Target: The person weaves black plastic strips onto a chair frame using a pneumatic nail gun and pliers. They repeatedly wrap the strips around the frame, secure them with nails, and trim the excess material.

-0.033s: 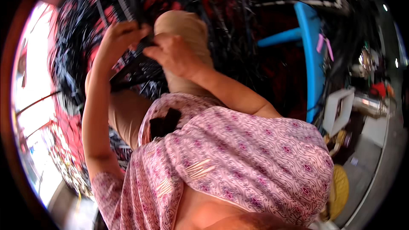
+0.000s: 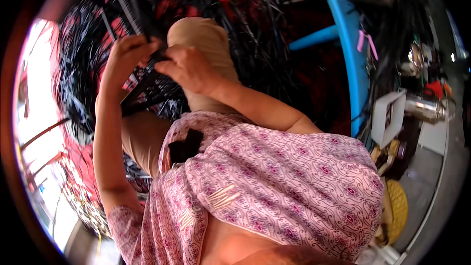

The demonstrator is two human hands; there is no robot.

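Bent fingers of the left hand [image 2: 126, 58] and right hand [image 2: 190, 68] come close together at dark material [image 2: 157, 58] between them; blur hides how firmly either grips. The left forearm [image 2: 109, 113] rises steeply; the right forearm [image 2: 248, 104] slants inward across a tan-trousered leg [image 2: 198, 34].

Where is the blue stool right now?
In the head view, the blue stool is on the right side, past the right hand, with the white frame beside its lower end.
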